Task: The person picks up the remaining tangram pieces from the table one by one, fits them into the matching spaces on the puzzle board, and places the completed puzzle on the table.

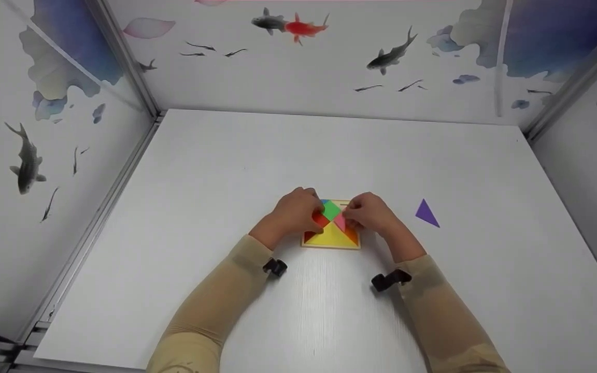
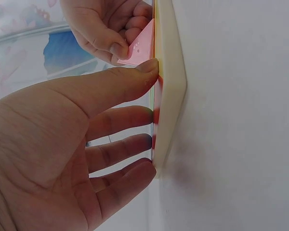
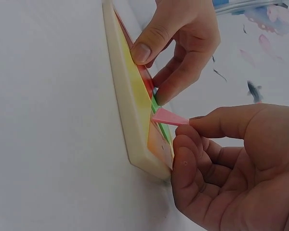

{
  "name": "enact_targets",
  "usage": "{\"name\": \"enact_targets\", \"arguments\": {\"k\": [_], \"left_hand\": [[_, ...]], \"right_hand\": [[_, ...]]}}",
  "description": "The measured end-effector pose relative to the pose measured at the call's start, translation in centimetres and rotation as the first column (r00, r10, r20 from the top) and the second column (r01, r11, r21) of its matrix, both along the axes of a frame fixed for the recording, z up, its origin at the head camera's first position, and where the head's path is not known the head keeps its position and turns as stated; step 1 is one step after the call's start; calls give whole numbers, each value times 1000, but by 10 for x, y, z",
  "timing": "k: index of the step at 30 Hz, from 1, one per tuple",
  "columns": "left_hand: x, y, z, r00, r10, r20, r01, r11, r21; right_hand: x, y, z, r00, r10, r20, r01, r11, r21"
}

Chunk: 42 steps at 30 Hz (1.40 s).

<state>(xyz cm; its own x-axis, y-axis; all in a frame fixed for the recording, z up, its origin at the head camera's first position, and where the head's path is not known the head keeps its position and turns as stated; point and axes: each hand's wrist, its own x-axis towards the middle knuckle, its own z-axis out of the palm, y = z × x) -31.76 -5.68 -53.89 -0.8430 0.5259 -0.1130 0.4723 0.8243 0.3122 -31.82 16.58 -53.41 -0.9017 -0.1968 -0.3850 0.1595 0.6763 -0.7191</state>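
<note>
A square wooden tangram tray (image 1: 331,247) lies on the white table with coloured pieces in it. Among them are a yellow triangle (image 1: 331,237), a red piece (image 1: 321,219) and a green square (image 1: 331,210). My left hand (image 1: 298,210) rests over the tray's left side, its thumb and fingertips touching the pieces, spread apart. At the right side, my right hand (image 1: 372,213) pinches a pink tangram piece (image 3: 169,117) between thumb and index finger. That piece stands tilted above the tray, one end close to the green square in the right wrist view.
A purple triangle (image 1: 426,213) lies on the table to the right of the tray. Panels with painted fish (image 1: 303,27) enclose the table at the back and sides. Black wrist mounts (image 1: 391,280) sit on both sleeves.
</note>
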Motion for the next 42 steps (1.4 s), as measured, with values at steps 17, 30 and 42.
{"name": "enact_targets", "arguments": {"k": [17, 30, 42], "left_hand": [[0, 0, 1, 1000, -8, -6, 7, 1000, -25], [0, -1, 0, 999, -19, -27, 19, 1000, -25], [0, -1, 1, 999, -21, -25, 20, 999, -28]], "right_hand": [[1, -2, 2, 1000, 14, -4, -13, 999, 33], [3, -6, 4, 1000, 20, -15, -19, 998, 52], [4, -8, 2, 996, 55, -77, -47, 993, 106]]}}
